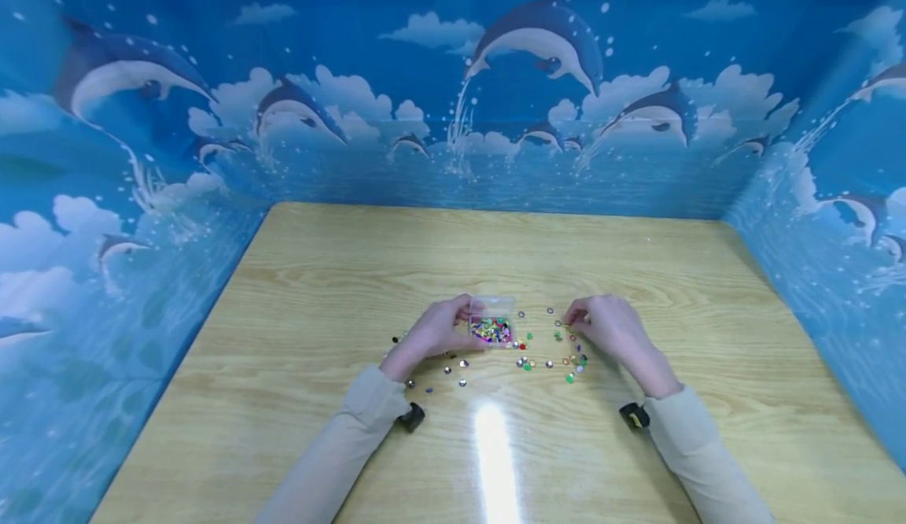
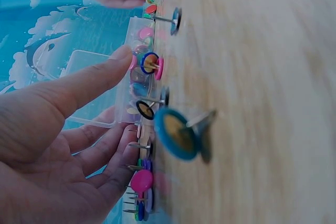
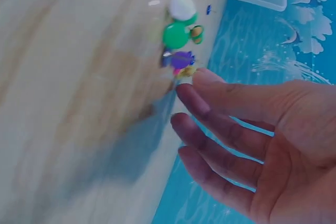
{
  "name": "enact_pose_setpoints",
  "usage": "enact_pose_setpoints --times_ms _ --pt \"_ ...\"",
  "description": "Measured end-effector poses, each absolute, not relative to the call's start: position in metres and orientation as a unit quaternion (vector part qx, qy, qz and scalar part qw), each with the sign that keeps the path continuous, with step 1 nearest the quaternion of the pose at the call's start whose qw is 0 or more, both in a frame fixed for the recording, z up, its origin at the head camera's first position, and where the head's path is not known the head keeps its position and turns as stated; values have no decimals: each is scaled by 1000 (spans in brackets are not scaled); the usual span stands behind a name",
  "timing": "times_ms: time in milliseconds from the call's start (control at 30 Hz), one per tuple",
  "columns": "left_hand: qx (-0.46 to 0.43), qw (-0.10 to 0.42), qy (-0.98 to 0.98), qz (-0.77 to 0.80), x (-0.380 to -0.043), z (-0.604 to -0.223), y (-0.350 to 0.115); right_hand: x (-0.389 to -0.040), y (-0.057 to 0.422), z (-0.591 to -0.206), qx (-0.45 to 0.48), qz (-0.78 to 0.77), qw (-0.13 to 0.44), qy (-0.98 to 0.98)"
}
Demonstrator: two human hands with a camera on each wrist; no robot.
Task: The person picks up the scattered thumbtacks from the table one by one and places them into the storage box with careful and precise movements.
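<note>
A small clear plastic box (image 1: 491, 330), its lid (image 1: 494, 304) raised at the back, holds many colourful thumbtacks (image 1: 488, 329). My left hand (image 1: 443, 327) grips the box by its left side, thumb along the front and fingers behind. Round-headed thumbtacks lie scattered on both sides of it. To the right, my right hand (image 1: 614, 326) reaches down over the loose tacks, thumb and index fingertips close together at a yellow thumbtack (image 3: 188, 71). I cannot tell whether they pinch it. Green thumbtacks (image 3: 176, 35) and a purple one (image 3: 182, 59) lie just beyond these fingertips.
The wooden table (image 1: 340, 272) meets a blue dolphin-printed curtain (image 1: 396, 75) at the back and sides. Loose thumbtacks lie near my left forearm (image 1: 462, 382) and in front of the box (image 1: 527, 367), some with points up. A bright reflection crosses the front.
</note>
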State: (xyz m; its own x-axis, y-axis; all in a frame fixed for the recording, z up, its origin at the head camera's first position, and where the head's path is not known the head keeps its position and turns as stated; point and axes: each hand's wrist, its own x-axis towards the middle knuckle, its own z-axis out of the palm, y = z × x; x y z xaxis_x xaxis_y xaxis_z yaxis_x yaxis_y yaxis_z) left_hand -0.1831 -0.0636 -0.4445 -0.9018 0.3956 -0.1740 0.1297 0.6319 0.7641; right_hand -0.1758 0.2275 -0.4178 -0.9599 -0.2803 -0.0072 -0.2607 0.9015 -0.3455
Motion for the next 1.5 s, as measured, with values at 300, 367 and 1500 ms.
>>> enact_pose_setpoints --times_ms 300,367,1500 --pt "144 165 890 400 -184 -446 -64 -177 232 -424 -130 -161 46 977" --pt "144 166 890 400 -184 -447 -64 -176 232 -424 -130 -161 44 977" --pt "158 157 887 405 -184 -448 -65 -163 147 -417 -238 -239 -47 940"
